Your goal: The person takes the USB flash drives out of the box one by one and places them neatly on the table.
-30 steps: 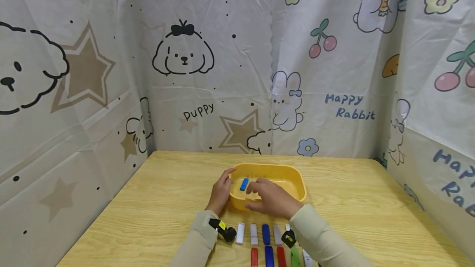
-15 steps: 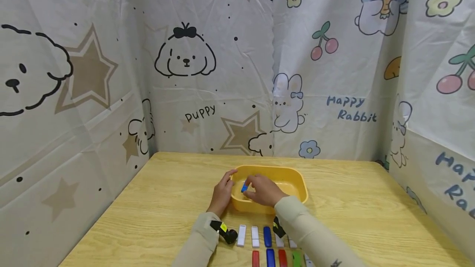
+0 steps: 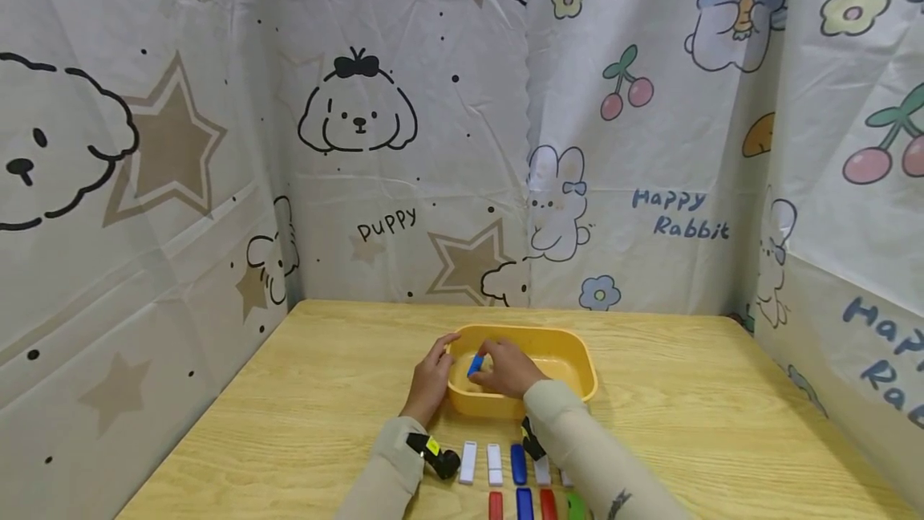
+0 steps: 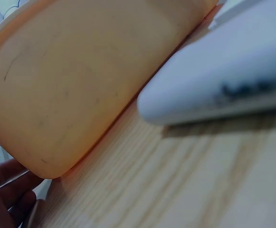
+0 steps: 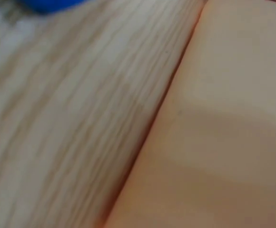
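Note:
In the head view my left hand (image 3: 431,375) holds the left end of a yellow plastic tub (image 3: 534,408), one fingertip up at the rim. Part of that hand (image 4: 9,192) also shows in the left wrist view, its bent fingers by the lower corner of the tub wall (image 4: 62,85). My right hand (image 3: 511,369) reaches over the front rim and pinches a small blue stick (image 3: 475,366), shaped like a USB flash drive, between thumb and fingers inside the tub. The right wrist view shows the outer tub wall (image 5: 233,123), not the fingers.
Similar sticks lie in two rows in front of the tub, among them a white stick (image 3: 468,462), a dark blue stick (image 3: 518,464), a red stick (image 3: 548,504) and a green stick (image 3: 575,505). A printed curtain (image 3: 404,183) encloses the wooden table (image 3: 303,408).
My right hand has moved from above the tub's front rim into the tub, and its fingers have closed on the blue stick, which now tilts slightly. The left hand has stayed at the tub.

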A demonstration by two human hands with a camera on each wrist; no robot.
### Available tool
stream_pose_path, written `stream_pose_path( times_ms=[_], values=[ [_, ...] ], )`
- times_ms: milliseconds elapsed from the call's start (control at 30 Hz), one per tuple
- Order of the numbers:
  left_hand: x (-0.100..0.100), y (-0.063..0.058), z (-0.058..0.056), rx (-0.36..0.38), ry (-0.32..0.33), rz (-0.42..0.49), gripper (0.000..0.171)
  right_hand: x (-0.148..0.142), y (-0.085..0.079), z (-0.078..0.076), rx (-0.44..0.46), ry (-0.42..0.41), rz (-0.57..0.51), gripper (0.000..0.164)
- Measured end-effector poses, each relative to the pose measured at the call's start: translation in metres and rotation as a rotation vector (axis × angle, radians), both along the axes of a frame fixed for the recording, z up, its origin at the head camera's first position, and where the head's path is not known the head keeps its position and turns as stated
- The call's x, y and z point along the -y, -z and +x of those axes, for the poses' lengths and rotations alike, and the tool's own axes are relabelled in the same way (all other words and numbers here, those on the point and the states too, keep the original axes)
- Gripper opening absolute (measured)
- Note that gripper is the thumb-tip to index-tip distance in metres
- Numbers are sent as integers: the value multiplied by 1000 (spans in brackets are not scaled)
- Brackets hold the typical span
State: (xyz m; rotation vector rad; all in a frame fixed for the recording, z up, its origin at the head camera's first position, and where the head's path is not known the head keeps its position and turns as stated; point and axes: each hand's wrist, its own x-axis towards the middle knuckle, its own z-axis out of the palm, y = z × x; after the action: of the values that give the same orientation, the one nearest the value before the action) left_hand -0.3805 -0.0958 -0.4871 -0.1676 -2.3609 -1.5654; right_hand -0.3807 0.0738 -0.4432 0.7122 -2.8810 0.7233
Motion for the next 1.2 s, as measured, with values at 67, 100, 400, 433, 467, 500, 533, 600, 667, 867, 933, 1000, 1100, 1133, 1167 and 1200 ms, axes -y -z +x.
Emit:
stream_pose_path(
  times_ms=[67, 100, 400, 433, 467, 500, 533, 600, 667, 867, 933, 1000, 1100, 1133, 1167, 1200],
  values=[
    [1, -1, 0, -7, 2, -4, 38, 0, 1, -2, 4, 12, 11, 46],
    [1, -1, 0, -8, 1, -1, 38, 0, 1, -3, 2, 14, 16, 48],
    [-1, -5, 0, 2, 2, 5, 38, 1, 1, -9, 5, -18, 85, 51],
    [-1, -5, 0, 3, 4, 8, 38, 1, 0, -9, -5, -31, 99, 50],
    [-1, -5, 0, 4, 5, 9, 38, 1, 0, -10, -15, -45, 114, 49],
    [-1, -5, 0, 4, 7, 9, 38, 1, 0, -10, -26, -59, 128, 48],
    [-1, -4, 0, 6, 8, 11, 38, 1, 0, -10, -33, -70, 143, 46],
    [-1, -4, -1, 7, 13, 15, 38, 1, 1, -10, -44, -87, 171, 44],
    [-1, -3, -1, 7, 16, 14, 38, 1, 2, -10, -40, -92, 190, 41],
    [-2, -1, 0, 13, 17, 17, 39, 1, 3, -9, -35, -104, 208, 39],
    [-2, -1, 0, 15, 18, 18, 39, 1, 3, -9, -42, -113, 201, 38],
    [-2, -1, 0, 13, 20, 17, 39, 1, 2, -9, -49, -122, 196, 38],
    [-1, 0, 0, 13, 24, 17, 39, 0, 3, -9, -56, -134, 184, 37],
    [-1, 0, 0, 13, 25, 18, 39, 1, 3, -9, -56, -135, 183, 37],
    [-1, 0, 0, 12, 25, 18, 39, 1, 3, -9, -58, -137, 179, 36],
    [0, 1, 0, 13, 25, 20, 39, 1, 3, -9, -58, -139, 174, 36]
  ],
)
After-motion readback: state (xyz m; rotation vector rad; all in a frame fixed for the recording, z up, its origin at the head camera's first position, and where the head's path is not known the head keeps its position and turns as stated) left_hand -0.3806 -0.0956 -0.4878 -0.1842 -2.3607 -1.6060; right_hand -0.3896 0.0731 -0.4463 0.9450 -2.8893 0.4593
